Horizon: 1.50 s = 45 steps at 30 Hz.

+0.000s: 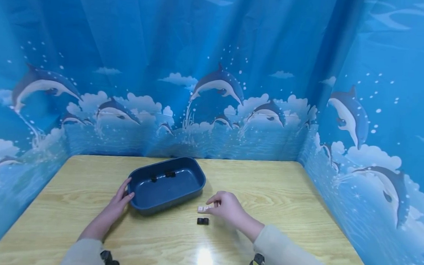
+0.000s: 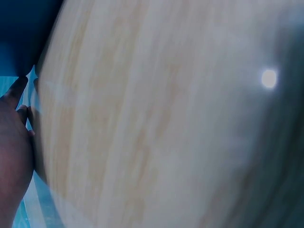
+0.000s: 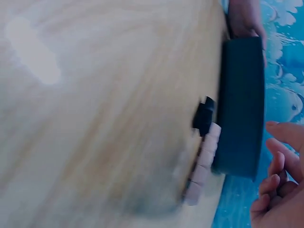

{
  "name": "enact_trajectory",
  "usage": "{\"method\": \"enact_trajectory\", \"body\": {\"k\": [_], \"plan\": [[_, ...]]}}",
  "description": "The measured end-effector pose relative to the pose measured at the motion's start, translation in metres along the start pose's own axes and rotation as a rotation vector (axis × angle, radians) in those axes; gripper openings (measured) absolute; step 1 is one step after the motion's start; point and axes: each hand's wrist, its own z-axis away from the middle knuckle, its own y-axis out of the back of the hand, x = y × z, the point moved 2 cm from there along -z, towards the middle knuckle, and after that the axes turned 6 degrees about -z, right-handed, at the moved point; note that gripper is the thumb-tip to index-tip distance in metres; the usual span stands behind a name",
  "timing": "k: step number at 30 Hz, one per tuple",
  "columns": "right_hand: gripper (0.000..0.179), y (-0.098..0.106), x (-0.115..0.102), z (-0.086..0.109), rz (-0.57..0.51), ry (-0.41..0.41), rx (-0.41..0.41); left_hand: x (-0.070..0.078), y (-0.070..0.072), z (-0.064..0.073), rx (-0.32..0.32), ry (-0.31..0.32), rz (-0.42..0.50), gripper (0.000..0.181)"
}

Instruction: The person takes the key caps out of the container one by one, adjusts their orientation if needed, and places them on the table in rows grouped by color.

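Observation:
My left hand rests against the left end of a dark blue rectangular tub, its thumb and a finger touching the rim. In the left wrist view, the fingers of that hand reach the tub's wall. My right hand is over a short row of small white cubes with faint marks, partly covering it. From the right wrist, the white cubes lie end to end on the table, and the loosely bent fingers show nothing between them. Two small black cubes lie side by side nearer me.
Inside the tub are a few small black pieces, towards its far side. A light wooden table carries everything. A blue dolphin-print curtain stands along its back and sides.

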Motion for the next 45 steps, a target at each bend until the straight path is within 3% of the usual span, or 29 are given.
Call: {"method": "enact_trajectory", "body": {"k": [9,13,19,31,36,45], "plan": [[0.019,0.003,-0.017,-0.022,-0.101,-0.020,-0.019,-0.001,0.000,0.001,0.022,-0.021,-0.019,0.065],[0.020,0.000,-0.024,-0.032,-0.163,-0.015,-0.064,-0.002,-0.001,0.000,0.033,-0.038,-0.029,0.064],[0.023,-0.005,-0.034,-0.048,-0.197,0.011,-0.142,-0.003,-0.001,0.000,0.016,-0.016,-0.016,0.065],[0.028,-0.023,-0.050,-0.086,-0.192,0.123,-0.292,0.000,-0.001,0.000,0.008,-0.006,-0.013,0.065],[0.032,-0.028,-0.057,-0.100,-0.181,0.164,-0.366,-0.003,0.000,-0.001,0.028,-0.044,0.001,0.064],[0.034,-0.042,-0.068,-0.125,-0.016,0.213,-0.469,-0.002,-0.001,0.000,0.063,-0.119,-0.003,0.062]]}}
